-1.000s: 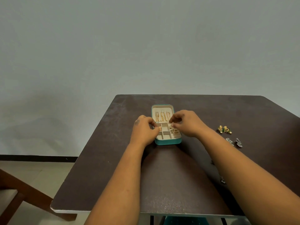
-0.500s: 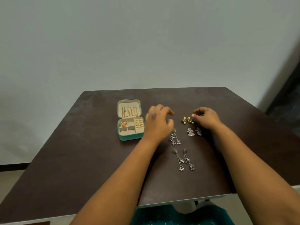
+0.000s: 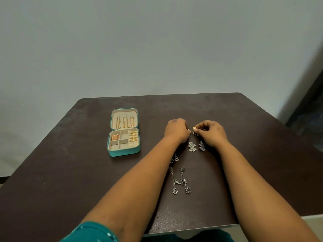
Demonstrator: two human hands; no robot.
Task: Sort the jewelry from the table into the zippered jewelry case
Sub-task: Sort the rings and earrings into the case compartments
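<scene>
Gold earring [image 3: 194, 128], small and round, pinched by right hand [image 3: 212, 132].

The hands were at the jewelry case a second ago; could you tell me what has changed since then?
Both hands left the jewelry case for the loose pieces to its right. The right hand now pinches a small gold earring; the left hand has closed in beside it. The case stays open, and the silver earrings still lie on the table.

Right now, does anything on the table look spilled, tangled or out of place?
Nothing stands out. The jewelry case lies open and flat with gold pieces in its compartments. The silver earrings lie in pairs on the table, not tangled as far as I can see. The right hand pinches a small gold earring.
</scene>
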